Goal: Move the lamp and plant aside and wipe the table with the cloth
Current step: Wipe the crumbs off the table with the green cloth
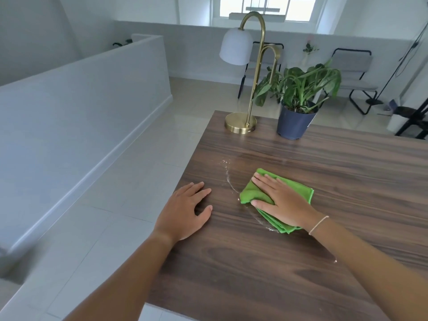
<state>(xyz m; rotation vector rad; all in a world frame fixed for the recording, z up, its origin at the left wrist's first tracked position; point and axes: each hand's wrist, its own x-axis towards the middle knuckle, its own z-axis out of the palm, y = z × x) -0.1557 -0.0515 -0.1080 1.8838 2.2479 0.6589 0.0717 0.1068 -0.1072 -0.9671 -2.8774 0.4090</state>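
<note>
While lamp (240,122) hugs far edge, cloth (278,198) sits mid-table (347,172).

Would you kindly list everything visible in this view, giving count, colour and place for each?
Table: one, dark wood grain, fills the lower right.
Lamp: one, brass with a white shade, far left corner of the table.
Plant: one, green leaves in a dark blue pot, far edge, right of the lamp.
Cloth: one, green, folded, mid-table under the right hand.
Wet streaks: a curved trail, clear, just left of the cloth.
Chairs: two, black frames with grey seats, on the floor beyond the table.
Bracelet: one, pale, on the right wrist.
Left hand: flat on the table near its left edge, holding nothing.
Right hand: pressed flat on the cloth.
</note>
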